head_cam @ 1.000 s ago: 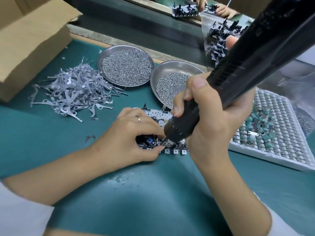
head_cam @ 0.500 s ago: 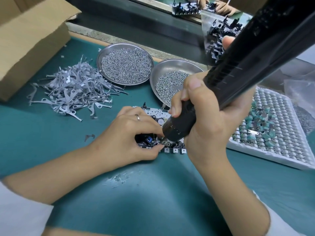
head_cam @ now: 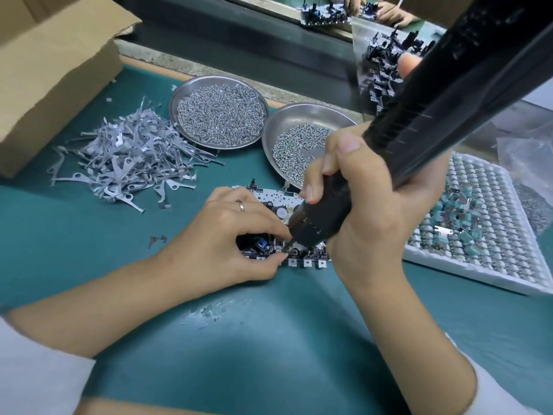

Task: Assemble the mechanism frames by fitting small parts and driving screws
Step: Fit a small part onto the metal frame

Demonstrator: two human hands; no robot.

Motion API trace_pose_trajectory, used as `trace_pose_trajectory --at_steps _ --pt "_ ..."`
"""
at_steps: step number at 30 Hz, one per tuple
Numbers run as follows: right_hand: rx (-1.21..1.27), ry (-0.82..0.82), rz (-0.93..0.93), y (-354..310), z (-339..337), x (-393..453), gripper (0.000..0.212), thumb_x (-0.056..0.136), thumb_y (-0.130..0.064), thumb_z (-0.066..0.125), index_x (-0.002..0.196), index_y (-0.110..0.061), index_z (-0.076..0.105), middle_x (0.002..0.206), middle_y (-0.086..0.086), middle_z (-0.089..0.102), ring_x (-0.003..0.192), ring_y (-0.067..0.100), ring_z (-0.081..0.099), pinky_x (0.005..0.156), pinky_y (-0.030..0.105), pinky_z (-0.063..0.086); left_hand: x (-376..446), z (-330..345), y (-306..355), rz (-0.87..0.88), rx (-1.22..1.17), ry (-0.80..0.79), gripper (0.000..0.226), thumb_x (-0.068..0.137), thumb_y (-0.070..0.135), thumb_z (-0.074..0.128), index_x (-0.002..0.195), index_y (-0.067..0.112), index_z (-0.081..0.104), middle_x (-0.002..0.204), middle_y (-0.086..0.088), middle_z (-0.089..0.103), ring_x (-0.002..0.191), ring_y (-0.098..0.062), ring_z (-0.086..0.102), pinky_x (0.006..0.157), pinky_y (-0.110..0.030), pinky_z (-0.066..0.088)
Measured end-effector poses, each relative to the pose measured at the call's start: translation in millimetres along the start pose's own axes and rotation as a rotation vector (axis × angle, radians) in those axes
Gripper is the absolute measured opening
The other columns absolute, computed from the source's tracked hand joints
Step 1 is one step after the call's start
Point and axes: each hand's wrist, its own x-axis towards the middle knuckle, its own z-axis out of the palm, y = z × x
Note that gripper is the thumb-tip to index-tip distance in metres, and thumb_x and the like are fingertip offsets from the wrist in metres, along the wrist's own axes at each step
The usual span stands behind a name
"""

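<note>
A mechanism frame [head_cam: 278, 202], white with holes, black parts and a blue piece, lies on the green mat at centre. My left hand [head_cam: 221, 238] grips its near left side, thumb and forefinger pinched beside the driver tip. My right hand [head_cam: 365, 211] holds a black electric screwdriver [head_cam: 419, 121] at a slant, its bit touching the frame's front edge.
Two steel dishes of screws, left dish [head_cam: 176, 100] and right dish [head_cam: 269, 136], sit behind the frame. A heap of grey metal levers [head_cam: 125, 157] lies left, below a cardboard box [head_cam: 57, 73]. A white tray [head_cam: 484, 265] with green parts is at right. Across a conveyor another person's hands [head_cam: 389, 12] work.
Almost nothing has moved; the screwdriver stays on the same spot of the frame and both hands keep their hold.
</note>
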Motion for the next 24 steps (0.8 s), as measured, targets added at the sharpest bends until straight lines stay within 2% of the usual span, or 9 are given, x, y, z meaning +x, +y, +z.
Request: trace_pose_trajectory --at_steps 2,4,6,8,10,15,18,21,24 --pt "0.082 -0.036 -0.092 -3 -6 4 0.036 0.075 -0.005 0.057 0.101 0.013 0.038 0.050 -0.008 0.050 0.035 0.018 0.045 0.044 0.023 0.038 0 0 0 -0.015 -0.003 -0.001 0.020 0.066 0.026 0.077 0.086 0.022 0.076 0.083 0.016 0.068 0.080 -0.007 0.050 0.086 -0.036 0.038" --pt "0.056 -0.026 -0.113 -5 -10 12 0.043 0.076 -0.007 0.054 0.104 0.020 0.037 0.048 -0.006 0.049 0.034 0.020 0.043 0.044 0.023 0.037 -1 0 1 -0.028 -0.009 -0.008 0.021 0.069 0.032 0.075 0.087 0.023 0.076 0.083 0.016 0.069 0.082 -0.009 0.053 0.089 -0.035 0.037" --pt "0.039 -0.019 -0.112 -3 -11 13 0.039 0.075 -0.006 0.054 0.105 0.015 0.039 0.048 -0.006 0.048 0.035 0.020 0.043 0.045 0.023 0.037 -2 -1 1 -0.033 -0.009 -0.017 0.025 0.070 0.038 0.068 0.089 0.023 0.076 0.084 0.017 0.068 0.084 -0.011 0.055 0.091 -0.035 0.037" --pt "0.013 -0.022 -0.074 1 -12 11 0.027 0.077 -0.002 0.054 0.099 0.000 0.040 0.048 -0.007 0.047 0.035 0.020 0.042 0.045 0.024 0.037 -2 -1 1 -0.034 -0.003 -0.022 0.025 0.070 0.038 0.067 0.088 0.023 0.076 0.083 0.017 0.068 0.084 -0.012 0.055 0.090 -0.036 0.038" --pt "0.010 -0.028 -0.004 3 -12 11 0.025 0.079 0.001 0.054 0.096 -0.010 0.038 0.048 -0.007 0.046 0.035 0.019 0.041 0.045 0.023 0.037 -2 -1 1 -0.032 0.001 -0.021 0.023 0.070 0.037 0.069 0.088 0.024 0.076 0.083 0.017 0.068 0.084 -0.011 0.055 0.089 -0.036 0.038" --pt "0.043 -0.042 0.033 0 -15 8 0.026 0.077 -0.008 0.059 0.094 -0.010 0.039 0.050 -0.006 0.049 0.038 0.016 0.045 0.046 0.023 0.040 -2 0 1 -0.030 0.018 -0.006 0.020 0.068 0.028 0.076 0.088 0.023 0.076 0.083 0.016 0.069 0.084 -0.012 0.056 0.089 -0.036 0.038" --pt "-0.032 -0.078 0.039 -4 -20 9 0.032 0.079 -0.017 0.065 0.101 -0.015 0.042 0.065 0.002 0.054 0.050 0.016 0.053 0.053 0.028 0.045 -2 0 2 -0.021 0.023 -0.001 0.020 0.070 0.032 0.075 0.089 0.024 0.076 0.084 0.017 0.069 0.083 -0.010 0.055 0.090 -0.036 0.037" --pt "-0.134 -0.110 -0.121 -5 -35 7 0.048 0.083 -0.016 0.061 0.121 -0.010 0.032 0.087 0.006 0.051 0.079 0.011 0.055 0.075 0.027 0.046 -2 -1 2 -0.006 0.021 -0.008 0.025 0.072 0.038 0.068 0.090 0.023 0.075 0.085 0.017 0.068 0.085 -0.009 0.055 0.091 -0.037 0.038" --pt "-0.325 0.111 -0.300 1 -56 -2 0.033 0.088 -0.008 0.051 0.117 -0.008 0.035 0.093 0.010 0.045 0.085 0.020 0.048 0.079 0.023 0.039 -2 -1 3 -0.007 0.037 -0.004 0.026 0.070 0.035 0.073 0.092 0.022 0.075 0.085 0.017 0.067 0.083 -0.007 0.054 0.090 -0.038 0.039"
